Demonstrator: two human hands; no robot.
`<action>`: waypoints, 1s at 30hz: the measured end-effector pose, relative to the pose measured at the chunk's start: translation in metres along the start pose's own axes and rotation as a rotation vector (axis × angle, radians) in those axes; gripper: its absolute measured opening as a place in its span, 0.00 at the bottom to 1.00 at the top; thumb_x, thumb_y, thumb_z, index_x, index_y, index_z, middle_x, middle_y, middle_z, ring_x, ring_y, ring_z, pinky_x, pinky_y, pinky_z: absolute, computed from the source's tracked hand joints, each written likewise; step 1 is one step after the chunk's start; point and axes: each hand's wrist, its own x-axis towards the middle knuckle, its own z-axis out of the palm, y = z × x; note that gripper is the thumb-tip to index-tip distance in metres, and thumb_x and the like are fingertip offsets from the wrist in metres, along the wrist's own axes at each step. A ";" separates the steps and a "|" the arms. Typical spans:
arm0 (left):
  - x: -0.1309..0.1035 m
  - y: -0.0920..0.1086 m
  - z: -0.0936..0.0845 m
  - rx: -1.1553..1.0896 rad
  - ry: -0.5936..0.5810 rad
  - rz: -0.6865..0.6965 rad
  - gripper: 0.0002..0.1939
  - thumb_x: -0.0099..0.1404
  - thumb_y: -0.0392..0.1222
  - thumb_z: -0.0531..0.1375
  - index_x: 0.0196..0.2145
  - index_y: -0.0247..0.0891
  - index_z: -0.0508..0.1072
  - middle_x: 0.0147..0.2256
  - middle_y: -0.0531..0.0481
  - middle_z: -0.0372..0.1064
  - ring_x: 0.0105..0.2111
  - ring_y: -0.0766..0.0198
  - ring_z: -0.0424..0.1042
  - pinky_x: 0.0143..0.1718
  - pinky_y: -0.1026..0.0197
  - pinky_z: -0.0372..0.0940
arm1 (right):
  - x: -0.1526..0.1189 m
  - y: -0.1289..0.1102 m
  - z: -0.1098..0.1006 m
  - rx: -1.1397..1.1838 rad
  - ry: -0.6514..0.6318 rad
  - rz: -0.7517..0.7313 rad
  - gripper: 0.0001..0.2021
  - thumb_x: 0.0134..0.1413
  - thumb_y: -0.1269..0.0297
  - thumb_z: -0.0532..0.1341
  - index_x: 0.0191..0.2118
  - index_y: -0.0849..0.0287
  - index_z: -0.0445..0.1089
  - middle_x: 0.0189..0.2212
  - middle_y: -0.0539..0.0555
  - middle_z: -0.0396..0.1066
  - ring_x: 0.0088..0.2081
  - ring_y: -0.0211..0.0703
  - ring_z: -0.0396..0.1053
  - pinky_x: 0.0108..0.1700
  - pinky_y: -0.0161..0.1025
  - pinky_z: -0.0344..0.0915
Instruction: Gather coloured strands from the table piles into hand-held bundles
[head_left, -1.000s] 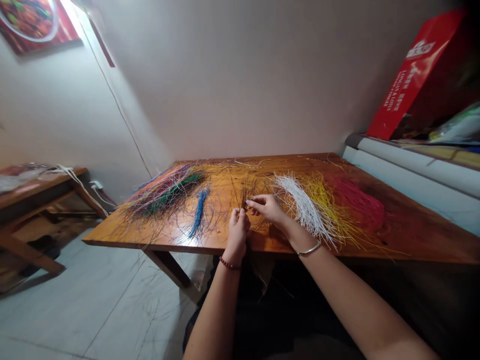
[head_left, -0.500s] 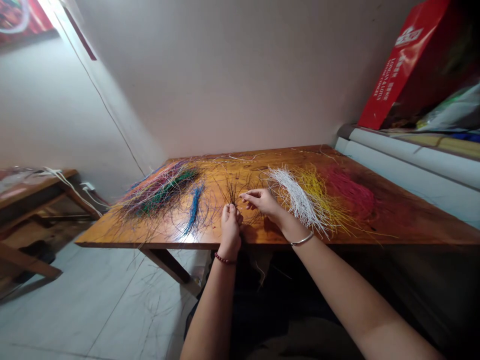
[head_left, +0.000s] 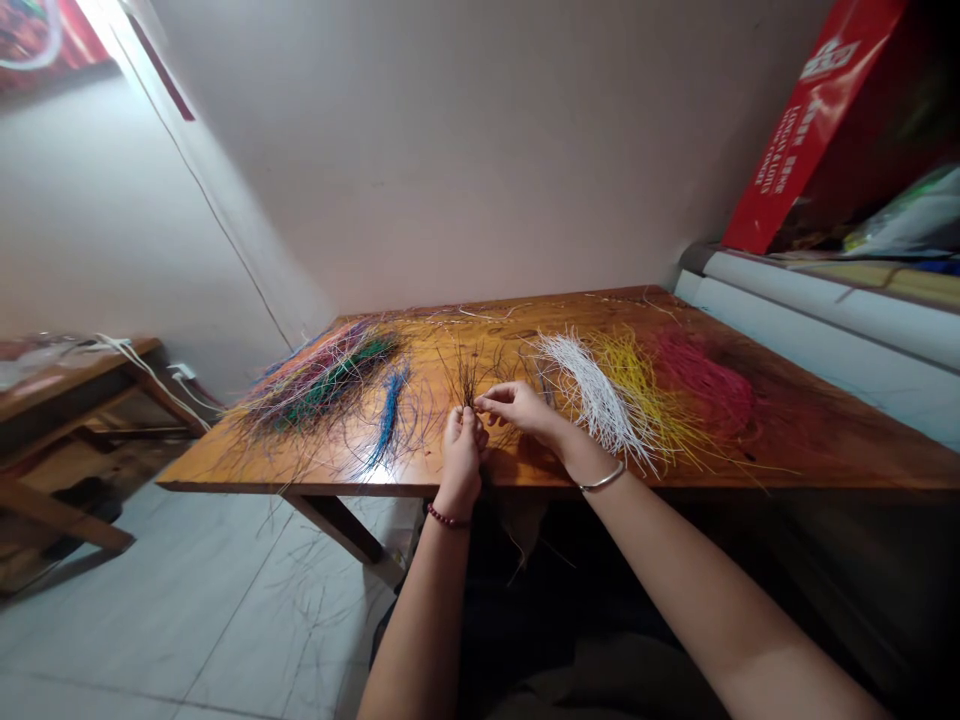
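My left hand (head_left: pixel 463 445) is closed round a bundle of thin dark strands (head_left: pixel 466 378) near the table's front edge; their loose ends fan out above the fist. Close to its right side, my right hand (head_left: pixel 517 408) has thumb and fingertips pinched together beside the bundle. Whatever lies in that pinch is too small to make out. Left of my hands is a small blue bundle (head_left: pixel 388 415). To the right lie a white bundle (head_left: pixel 596 390), a yellow one (head_left: pixel 637 385) and a pink-red one (head_left: pixel 709 385).
A pile of mixed strands with green (head_left: pixel 337 380) covers the left part of the wooden table (head_left: pixel 525 310). White rolls (head_left: pixel 825 285) and a red box (head_left: pixel 806 130) stand at the right. Another wooden table (head_left: pixel 90 370) with cables is at the far left.
My right hand has moved slightly left, its fingertips now closer to the dark bundle. The left hand keeps its grip. The view has shifted a little.
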 end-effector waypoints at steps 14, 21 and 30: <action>0.002 -0.001 0.000 -0.001 -0.015 -0.030 0.19 0.51 0.52 0.62 0.27 0.38 0.57 0.18 0.61 0.43 0.14 0.77 0.43 0.14 0.73 0.38 | -0.002 -0.011 0.002 0.192 0.201 0.150 0.15 0.42 0.54 0.64 0.31 0.61 0.70 0.30 0.54 0.71 0.22 0.31 0.65 0.22 0.28 0.58; 0.002 -0.002 -0.002 0.105 -0.003 0.013 0.17 0.52 0.52 0.62 0.28 0.37 0.61 0.19 0.60 0.49 0.17 0.76 0.48 0.16 0.72 0.44 | 0.000 -0.004 0.002 0.120 0.132 0.132 0.13 0.38 0.58 0.66 0.29 0.62 0.71 0.23 0.52 0.70 0.22 0.34 0.66 0.22 0.29 0.59; 0.001 -0.006 -0.003 0.092 0.015 0.077 0.16 0.55 0.52 0.59 0.28 0.38 0.58 0.20 0.60 0.48 0.17 0.75 0.47 0.17 0.72 0.45 | 0.002 -0.001 0.003 0.129 0.166 0.083 0.11 0.38 0.59 0.62 0.27 0.62 0.71 0.24 0.53 0.71 0.20 0.33 0.65 0.23 0.30 0.59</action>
